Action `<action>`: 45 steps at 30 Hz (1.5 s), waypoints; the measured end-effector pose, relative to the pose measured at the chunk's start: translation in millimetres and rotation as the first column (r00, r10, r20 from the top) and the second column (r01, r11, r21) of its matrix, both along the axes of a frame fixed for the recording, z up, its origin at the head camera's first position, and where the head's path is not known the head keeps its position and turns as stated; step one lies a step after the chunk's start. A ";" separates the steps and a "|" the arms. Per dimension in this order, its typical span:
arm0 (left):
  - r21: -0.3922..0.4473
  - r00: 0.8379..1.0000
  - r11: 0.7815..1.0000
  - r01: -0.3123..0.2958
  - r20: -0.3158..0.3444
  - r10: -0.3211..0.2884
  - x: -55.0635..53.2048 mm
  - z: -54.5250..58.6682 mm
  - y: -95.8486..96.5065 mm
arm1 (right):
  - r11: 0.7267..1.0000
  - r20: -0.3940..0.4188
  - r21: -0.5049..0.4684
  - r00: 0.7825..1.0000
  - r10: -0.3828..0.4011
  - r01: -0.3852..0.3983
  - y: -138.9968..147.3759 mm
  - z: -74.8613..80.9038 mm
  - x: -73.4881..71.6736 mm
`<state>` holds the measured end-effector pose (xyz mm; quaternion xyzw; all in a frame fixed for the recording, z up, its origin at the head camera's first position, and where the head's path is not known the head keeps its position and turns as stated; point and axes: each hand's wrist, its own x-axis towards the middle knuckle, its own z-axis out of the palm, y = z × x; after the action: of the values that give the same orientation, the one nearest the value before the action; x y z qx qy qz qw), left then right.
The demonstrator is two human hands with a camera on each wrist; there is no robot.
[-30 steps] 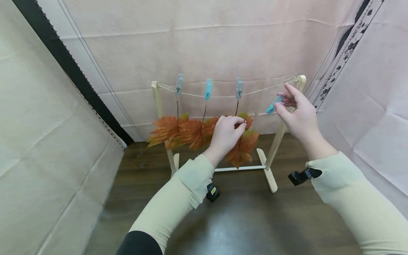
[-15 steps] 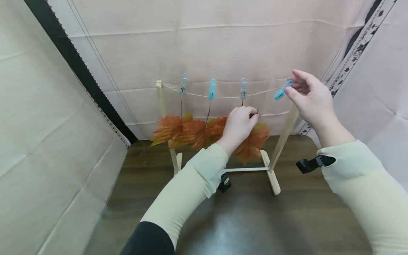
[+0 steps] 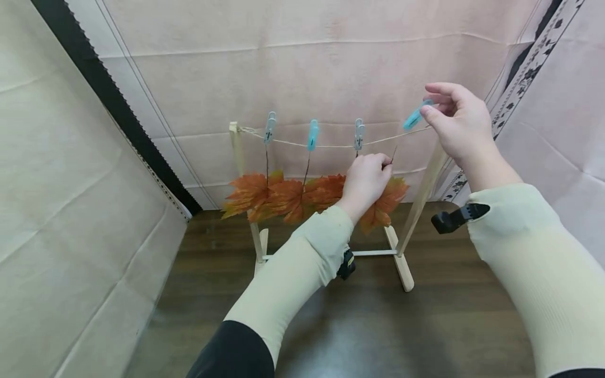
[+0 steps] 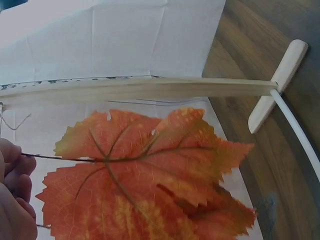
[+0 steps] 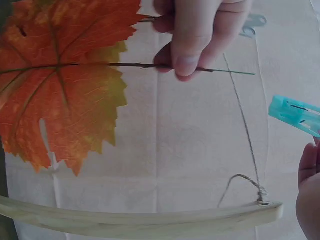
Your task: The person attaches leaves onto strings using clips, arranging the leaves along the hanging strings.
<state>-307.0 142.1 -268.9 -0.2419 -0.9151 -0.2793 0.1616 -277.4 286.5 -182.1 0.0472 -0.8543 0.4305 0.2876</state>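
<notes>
My left hand (image 3: pixel 366 181) pinches the thin dark stem of an orange artificial maple leaf (image 4: pixel 135 165) between thumb and fingertips. In the right wrist view the stem (image 5: pixel 135 65) sticks out past the fingertips, and its green tip lies across the string (image 5: pixel 242 115). Up at the right, my right hand (image 3: pixel 460 121) pinches a blue clothespin (image 3: pixel 414 117) just above the line. Several leaves hang from the string to the left, held by clothespins: a pale blue one (image 3: pixel 270 127), a brighter blue one (image 3: pixel 313 135) and another pale one (image 3: pixel 359 134) close to my left hand.
A wooden frame carries the string between its left post (image 3: pixel 237 147) and right post (image 3: pixel 420 202). A white bar (image 3: pixel 375 253) joins the feet, such as the right foot (image 3: pixel 400 262), on the brown wooden table (image 3: pixel 378 325). Pale cloth (image 3: pixel 302 68) stands behind and at both sides.
My left hand has moved right and up with the leaf, bringing its stem to the string. My right hand has risen with the clothespin to above the line.
</notes>
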 end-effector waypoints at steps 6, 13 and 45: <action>0.083 0.997 0.996 -0.036 0.076 0.030 -4.7 4.0 11.0 | 0.998 0.079 0.059 0.997 0.009 -0.014 2.0 11.7 -2.9; 0.099 0.997 0.993 -0.059 0.053 0.054 -8.0 11.0 20.2 | 0.989 0.080 0.151 0.997 -0.023 0.011 4.1 12.0 -5.5; 0.198 0.995 0.979 -0.040 0.102 0.021 -11.2 -0.7 29.1 | 0.859 0.080 0.505 0.996 0.046 -0.081 -5.3 12.4 -12.4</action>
<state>-318.2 171.2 -269.6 -0.1962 -0.8929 -0.3790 0.1438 -289.8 281.1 -169.6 0.1353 -0.9443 0.2011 0.2228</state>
